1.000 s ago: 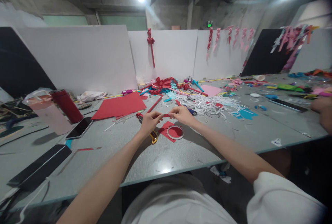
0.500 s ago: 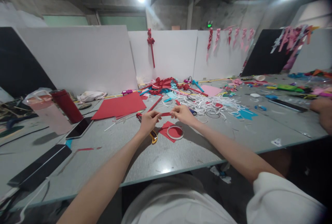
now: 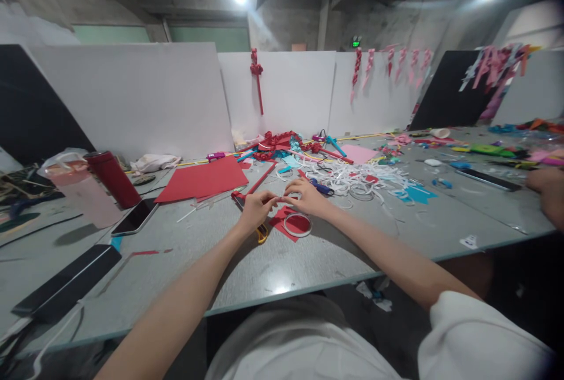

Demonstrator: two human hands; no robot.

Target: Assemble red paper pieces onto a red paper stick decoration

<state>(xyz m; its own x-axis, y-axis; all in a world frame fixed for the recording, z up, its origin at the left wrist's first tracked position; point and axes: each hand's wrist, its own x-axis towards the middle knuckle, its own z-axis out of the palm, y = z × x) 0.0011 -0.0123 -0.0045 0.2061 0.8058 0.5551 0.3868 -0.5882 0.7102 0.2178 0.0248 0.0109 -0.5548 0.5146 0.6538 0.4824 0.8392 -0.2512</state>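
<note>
Over the table, my left hand (image 3: 258, 209) and my right hand (image 3: 307, 197) meet at the fingertips. Both are closed in a pinch on a small red paper strip (image 3: 281, 199), now mostly covered by the fingers. Just below them, a thin white ring (image 3: 311, 226) lies on a red paper piece (image 3: 282, 222). A tool with a yellow looped end (image 3: 262, 234) is partly hidden behind my left hand. Beyond the hands lies a long red strip (image 3: 263, 178). A dark blue object (image 3: 322, 187) is beside my right hand.
Red sheets (image 3: 202, 179), a phone (image 3: 134, 217), a red flask (image 3: 113, 180) and a pink bottle (image 3: 83, 192) stand or lie left. White strips (image 3: 365, 177) pile up behind right. White boards (image 3: 277, 86) border the back. Another person's hand (image 3: 546, 183) shows far right.
My hands have come closer together, fingertips now meeting. The red paper strip, earlier stretched visibly between them, is now mostly hidden. More of the dark blue object shows.
</note>
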